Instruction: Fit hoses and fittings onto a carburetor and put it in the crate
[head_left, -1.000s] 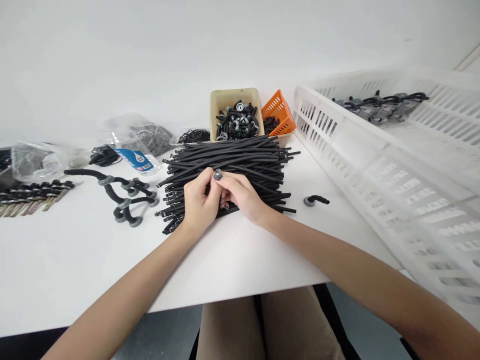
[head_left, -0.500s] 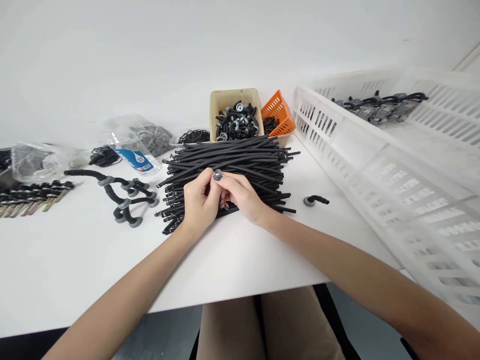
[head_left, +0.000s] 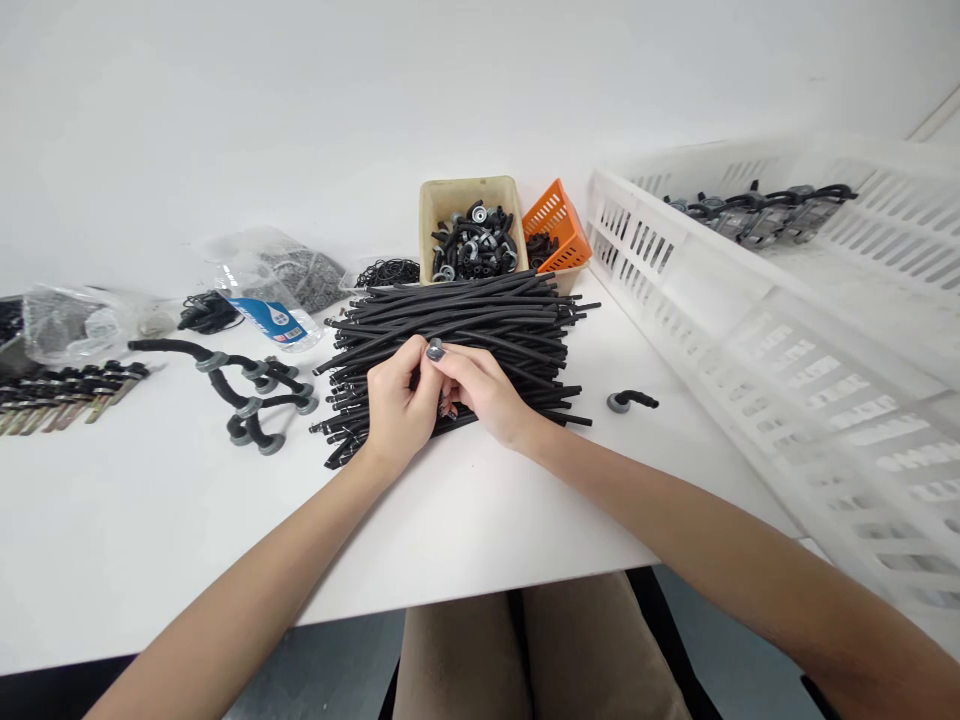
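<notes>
The black tubes [head_left: 487, 295] lie heaped at the centre of the frame on the white bench [head_left: 450, 530]. Each should be light, rubbery and fairly soft, bending rather than breaking, with a matt skin that likely grips well; mid-length seems the best hold. They look slim, slightly curved and uniformly dark, with ragged pale marks at the left ends. Over the pile's lower edge, the left hand [head_left: 399, 405] and right hand [head_left: 491, 395] meet, their fingers [head_left: 465, 367] curled and pressed together; whatever they may pinch is hidden.
</notes>
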